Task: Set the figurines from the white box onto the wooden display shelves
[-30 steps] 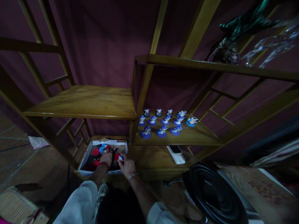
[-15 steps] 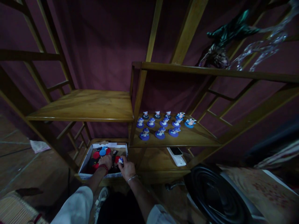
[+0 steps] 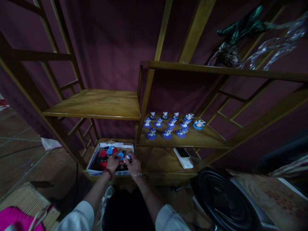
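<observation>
My left hand (image 3: 112, 163), with a red bead bracelet, is inside the shallow white box (image 3: 92, 157). Its fingers are closed at the edge of a blue round base (image 3: 120, 156); the fingertips are partly hidden. My right hand (image 3: 134, 166), wearing a thin silver bangle, pinches a small purple-and-white figurine (image 3: 128, 157) over the box's right side. Red, blue and black pieces fill the box, among them a red disc (image 3: 103, 154) and another blue disc (image 3: 109, 151). Dim light blurs the smaller ones.
Several purple-based figurines (image 3: 166, 133) stand in rows on the wooden shelf (image 3: 204, 140) to the right. Below lies a phone (image 3: 182, 152) on a white box. A coiled black hose-like object (image 3: 223, 199) sits at lower right. Glassy sculptures (image 3: 240, 38) stand on the upper shelf.
The blue round base now shows between my hands, where a red piece showed before. My left hand has shifted toward the right one, which still holds the figurine. The view has swung slightly left.
</observation>
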Tool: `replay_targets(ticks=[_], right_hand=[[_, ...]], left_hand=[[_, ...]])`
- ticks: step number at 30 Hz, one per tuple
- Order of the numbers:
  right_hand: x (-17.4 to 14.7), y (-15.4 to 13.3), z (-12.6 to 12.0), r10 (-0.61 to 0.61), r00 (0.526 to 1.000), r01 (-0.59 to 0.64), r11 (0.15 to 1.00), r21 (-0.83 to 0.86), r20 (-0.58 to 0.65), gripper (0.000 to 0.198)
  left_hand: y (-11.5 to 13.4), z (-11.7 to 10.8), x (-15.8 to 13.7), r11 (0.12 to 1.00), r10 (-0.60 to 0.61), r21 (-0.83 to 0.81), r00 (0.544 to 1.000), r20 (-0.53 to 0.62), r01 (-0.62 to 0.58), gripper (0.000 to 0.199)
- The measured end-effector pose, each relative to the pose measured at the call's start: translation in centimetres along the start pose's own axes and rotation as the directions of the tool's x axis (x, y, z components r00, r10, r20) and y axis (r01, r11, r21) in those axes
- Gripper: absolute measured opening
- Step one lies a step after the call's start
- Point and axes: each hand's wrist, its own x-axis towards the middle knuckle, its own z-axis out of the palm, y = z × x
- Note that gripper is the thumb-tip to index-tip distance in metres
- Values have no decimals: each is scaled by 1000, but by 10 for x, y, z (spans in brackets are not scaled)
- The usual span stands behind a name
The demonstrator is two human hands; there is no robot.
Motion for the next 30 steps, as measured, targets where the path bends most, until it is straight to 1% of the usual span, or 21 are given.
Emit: replay_targets(ticks=[2, 4, 5, 7, 9, 13, 16, 19, 22, 25, 30], right_hand=[[-3, -3, -2, 1, 999, 2, 996, 85, -33, 24], [-7, -7, -5, 10, 998, 0, 989, 150, -62, 26], [-9, -10, -7, 20, 997, -7, 984, 176, -74, 26], [-12, -13, -9, 44, 995, -23, 974, 225, -88, 26], [-14, -16, -10, 63, 994, -35, 962, 272, -94, 27], [-16, -20, -12, 80, 992, -40, 931, 364, -95, 30], [-21, -26, -17, 97, 990, -44, 906, 420, -105, 29], [-28, -35, -25, 94, 989, -30, 882, 471, -112, 29], [-37, -44, -35, 67, 994, -13, 862, 506, -89, 28], [-44, -51, -44, 42, 997, -2, 862, 508, -67, 28], [-52, -61, -57, -1, 997, 38, 894, 446, -83, 28]], left_hand=[[2, 2, -12, 993, -37, -112, 999, 5, 37, 21], [7, 4, -26, 941, -87, -328, 996, 8, 85, 20], [10, 5, -33, 908, -111, -406, 994, 12, 107, 17], [17, 6, -46, 849, -139, -514, 990, 3, 121, 15], [23, 7, -56, 810, -145, -575, 989, -9, 113, 15], [33, 7, -71, 771, -158, -628, 987, -34, 102, 13], [37, 5, -80, 736, -137, -671, 991, -13, 93, 10], [39, 2, -90, 688, -105, -722, 994, 7, 78, 15], [41, -1, -100, 648, -64, -760, 998, 18, 55, 22], [45, -5, -110, 639, -5, -769, 999, 42, 36, 27], [53, -12, -126, 657, 105, -753, 990, 90, -1, 31]])
